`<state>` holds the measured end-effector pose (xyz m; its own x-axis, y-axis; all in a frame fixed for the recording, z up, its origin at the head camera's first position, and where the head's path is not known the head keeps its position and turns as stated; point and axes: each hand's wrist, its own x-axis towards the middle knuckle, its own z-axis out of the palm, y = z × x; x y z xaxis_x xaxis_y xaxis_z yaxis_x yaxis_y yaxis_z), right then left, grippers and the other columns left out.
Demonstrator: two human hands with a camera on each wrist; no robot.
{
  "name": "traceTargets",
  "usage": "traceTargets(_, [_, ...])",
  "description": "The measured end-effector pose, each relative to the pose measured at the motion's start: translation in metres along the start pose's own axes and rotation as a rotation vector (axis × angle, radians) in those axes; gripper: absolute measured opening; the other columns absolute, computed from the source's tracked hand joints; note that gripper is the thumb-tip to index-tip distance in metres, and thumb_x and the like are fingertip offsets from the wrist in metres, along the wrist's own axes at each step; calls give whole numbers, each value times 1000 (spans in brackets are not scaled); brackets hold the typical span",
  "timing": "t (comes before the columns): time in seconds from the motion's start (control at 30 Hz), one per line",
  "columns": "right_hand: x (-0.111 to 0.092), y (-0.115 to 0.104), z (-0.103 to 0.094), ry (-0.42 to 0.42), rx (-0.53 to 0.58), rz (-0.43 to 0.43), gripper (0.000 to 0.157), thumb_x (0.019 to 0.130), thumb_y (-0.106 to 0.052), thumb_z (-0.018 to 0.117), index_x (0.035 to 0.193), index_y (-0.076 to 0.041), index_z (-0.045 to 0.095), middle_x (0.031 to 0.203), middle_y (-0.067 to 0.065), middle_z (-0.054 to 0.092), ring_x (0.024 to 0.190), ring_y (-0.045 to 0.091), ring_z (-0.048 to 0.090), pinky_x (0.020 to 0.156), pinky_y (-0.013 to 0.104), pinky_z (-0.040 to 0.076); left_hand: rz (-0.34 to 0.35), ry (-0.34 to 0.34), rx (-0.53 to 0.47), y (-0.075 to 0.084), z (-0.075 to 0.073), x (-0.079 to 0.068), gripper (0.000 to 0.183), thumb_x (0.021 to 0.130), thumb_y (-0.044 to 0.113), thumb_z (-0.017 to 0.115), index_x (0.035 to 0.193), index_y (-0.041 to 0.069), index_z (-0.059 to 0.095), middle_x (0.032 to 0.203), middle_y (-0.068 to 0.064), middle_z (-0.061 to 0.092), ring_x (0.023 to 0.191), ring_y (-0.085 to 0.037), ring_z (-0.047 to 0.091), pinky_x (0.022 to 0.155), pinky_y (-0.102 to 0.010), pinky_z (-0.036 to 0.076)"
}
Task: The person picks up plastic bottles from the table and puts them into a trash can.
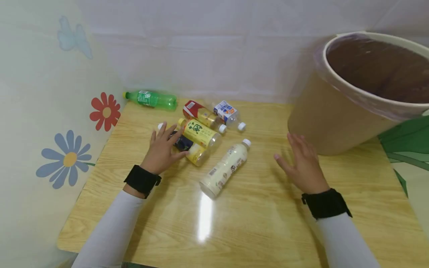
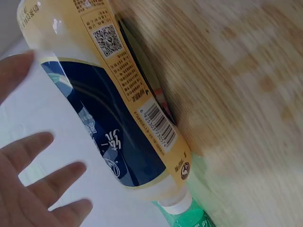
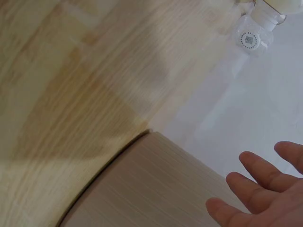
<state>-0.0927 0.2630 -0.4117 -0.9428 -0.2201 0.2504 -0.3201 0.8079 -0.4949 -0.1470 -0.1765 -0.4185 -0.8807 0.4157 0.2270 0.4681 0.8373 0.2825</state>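
Observation:
My left hand hovers over a bottle with a navy and yellow label, fingers spread. In the left wrist view this navy-labelled bottle lies on its side with its white cap pointing away, and the fingers are apart from it. Right beside it lies a yellow-labelled bottle. A cream-coloured bottle with a white cap rests between the two hands. My right hand is held over the table in front of the bin, fingers extended and holding nothing.
The tall beige bin, lined with a plastic bag, stands at the right back. Behind the nearer bottles lie a green bottle, a red-labelled bottle and a clear bottle with a blue-white label. A white wall borders the wooden table.

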Motion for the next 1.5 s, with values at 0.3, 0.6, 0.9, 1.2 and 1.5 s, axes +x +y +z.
traceTargets(0.3, [-14, -5, 6, -7, 47, 46, 71, 94, -36, 58, 149, -8, 21, 146, 22, 24, 136, 36, 8, 104, 64, 9, 22, -110, 75, 4, 14, 5, 70, 75, 18, 79, 137, 17, 47, 145, -14, 31, 138, -34, 4, 104, -65, 5])
traceTargets(0.6, [-16, -7, 10, 25, 49, -6, 68, 94, -32, 59, 147, -6, 25, 144, 23, 29, 135, 38, 13, 104, 63, 13, 36, -9, 139, 3, 24, 4, 59, 74, 8, 76, 128, 16, 53, 138, -20, 39, 132, -38, 24, 102, -66, 13])
traceTargets(0.9, [-13, -11, 11, 59, 68, -48, 69, 90, -28, 64, 145, -5, 30, 141, 23, 32, 134, 37, 17, 105, 60, 14, 53, 35, 138, 2, 14, 1, 61, 74, 18, 79, 128, 12, 53, 131, -16, 45, 125, -35, 34, 101, -62, 22])
traceTargets(1.2, [-10, -39, 9, 85, 125, -134, 75, 83, -22, 72, 145, -9, 32, 140, 16, 35, 126, 36, 31, 97, 60, 29, 138, 217, -307, 42, -23, -6, 74, 69, 17, 85, 132, 13, 48, 132, -8, 43, 120, -24, 41, 96, -46, 38])
traceTargets(1.5, [-15, -97, 14, 88, 190, -378, 79, 87, -50, 62, 144, -5, 32, 141, 14, 35, 128, 30, 33, 103, 44, 32, 369, 149, -690, 125, -37, -14, 78, 66, 17, 85, 132, 6, 46, 133, -11, 45, 123, -21, 39, 103, -42, 32])
